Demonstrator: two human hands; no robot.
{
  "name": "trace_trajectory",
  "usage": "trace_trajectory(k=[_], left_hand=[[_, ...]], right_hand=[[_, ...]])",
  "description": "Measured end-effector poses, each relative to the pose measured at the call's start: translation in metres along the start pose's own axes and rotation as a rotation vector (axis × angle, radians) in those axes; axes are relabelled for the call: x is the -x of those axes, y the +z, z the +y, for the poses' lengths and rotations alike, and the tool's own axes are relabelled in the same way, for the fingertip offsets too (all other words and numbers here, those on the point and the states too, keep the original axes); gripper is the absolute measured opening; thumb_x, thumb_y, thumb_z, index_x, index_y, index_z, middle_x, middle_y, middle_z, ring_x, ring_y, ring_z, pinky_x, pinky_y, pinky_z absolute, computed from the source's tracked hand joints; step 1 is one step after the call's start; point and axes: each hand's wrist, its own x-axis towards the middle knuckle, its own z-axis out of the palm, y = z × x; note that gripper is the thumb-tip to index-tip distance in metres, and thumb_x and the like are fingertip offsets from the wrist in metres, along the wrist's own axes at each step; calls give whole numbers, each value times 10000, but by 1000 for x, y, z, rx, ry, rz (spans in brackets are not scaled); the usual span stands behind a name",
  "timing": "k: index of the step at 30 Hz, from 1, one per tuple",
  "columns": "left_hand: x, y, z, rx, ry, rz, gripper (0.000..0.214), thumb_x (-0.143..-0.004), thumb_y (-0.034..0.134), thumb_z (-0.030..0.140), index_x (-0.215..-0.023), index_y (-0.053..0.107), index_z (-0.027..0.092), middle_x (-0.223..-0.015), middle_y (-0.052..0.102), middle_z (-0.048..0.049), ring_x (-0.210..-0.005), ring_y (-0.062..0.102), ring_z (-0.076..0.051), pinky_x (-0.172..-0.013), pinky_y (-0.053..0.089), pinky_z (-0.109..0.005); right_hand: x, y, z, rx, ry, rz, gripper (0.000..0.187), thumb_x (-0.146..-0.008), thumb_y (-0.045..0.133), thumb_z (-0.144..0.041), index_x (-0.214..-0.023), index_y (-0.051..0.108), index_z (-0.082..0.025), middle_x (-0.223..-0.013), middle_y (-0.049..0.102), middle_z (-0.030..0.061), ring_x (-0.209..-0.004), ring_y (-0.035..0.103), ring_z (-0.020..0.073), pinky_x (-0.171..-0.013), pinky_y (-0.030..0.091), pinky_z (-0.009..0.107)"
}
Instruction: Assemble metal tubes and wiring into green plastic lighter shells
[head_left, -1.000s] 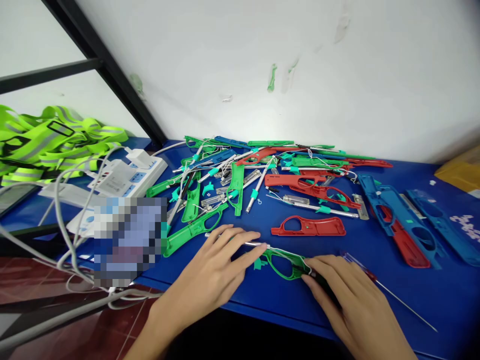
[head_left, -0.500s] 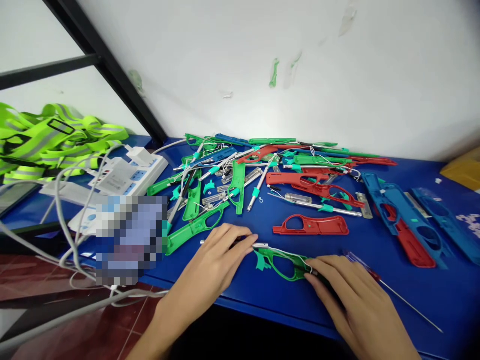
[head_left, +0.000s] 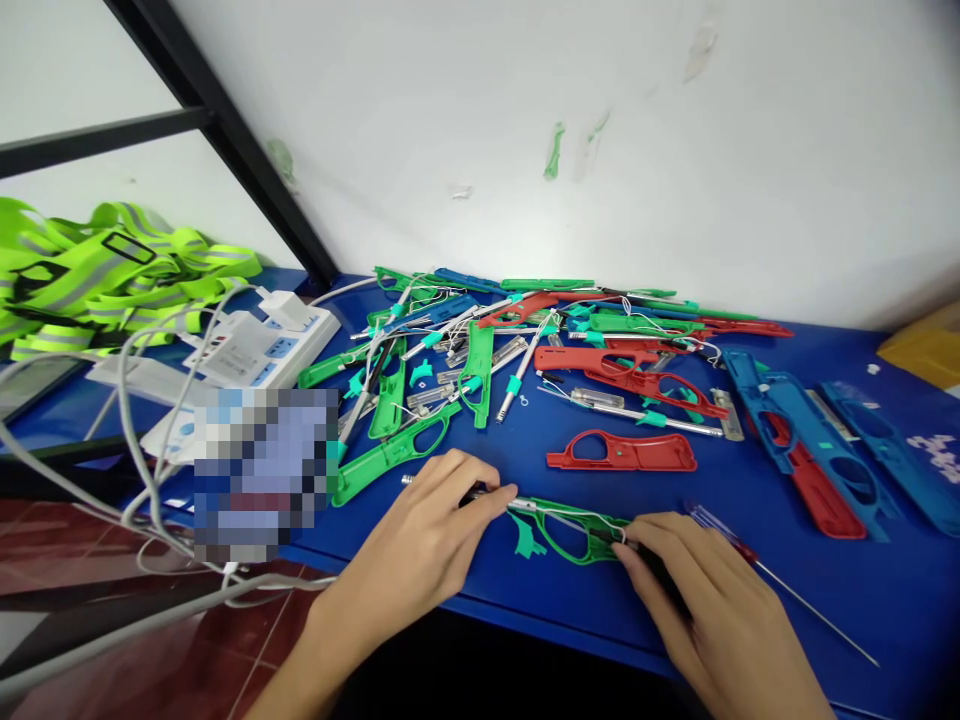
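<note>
Near the front of the blue table, my left hand (head_left: 431,525) pinches the metal tube (head_left: 527,505) of a long-nosed gas lighter, its fingers covering the tube's middle. The tube's near end lies against the front of a green lighter shell half (head_left: 576,550), open side up. My right hand (head_left: 712,590) grips the handle end of that shell, hiding most of it. A white wire (head_left: 577,512) runs from the tube along the shell to my right fingers. Below the tube, a teal trigger piece (head_left: 527,538) sits at the shell's front.
Behind lie a red shell half (head_left: 637,452) and a pile of lighter parts (head_left: 480,375). Blue shells (head_left: 817,430) and a screwdriver (head_left: 814,612) are at right. At left are a power strip (head_left: 300,345), cables, a blurred-out object (head_left: 270,480) and yellow-green reflective straps (head_left: 127,270).
The tube in my left hand has come down slightly against the front of the green shell. My right hand has stayed on the handle end. The view has shifted a little.
</note>
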Motion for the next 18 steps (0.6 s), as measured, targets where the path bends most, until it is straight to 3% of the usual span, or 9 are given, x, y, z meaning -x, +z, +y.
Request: trace_trajectory(k=[10, 18], left_hand=[[-3, 3, 6, -7, -30, 12, 361, -1076, 518, 17, -1337, 709, 176, -1176, 689, -110, -1040, 619, -247, -869, 540, -403], [-1, -8, 9, -50, -9, -31, 317, -1146, 537, 162, -1436, 661, 181, -1464, 669, -134, -1330, 596, -294, -1101, 535, -495]], right_hand=[[3, 1, 2, 38, -54, -18, 260, -1197, 435, -310, -1185, 684, -235, -1084, 820, 24, -957, 790, 205, -948, 541, 377], [1, -1, 0, 39, -56, -27, 268, -1208, 418, -310, -1171, 672, -232, -1080, 811, 15, -956, 782, 181, -966, 522, 357]])
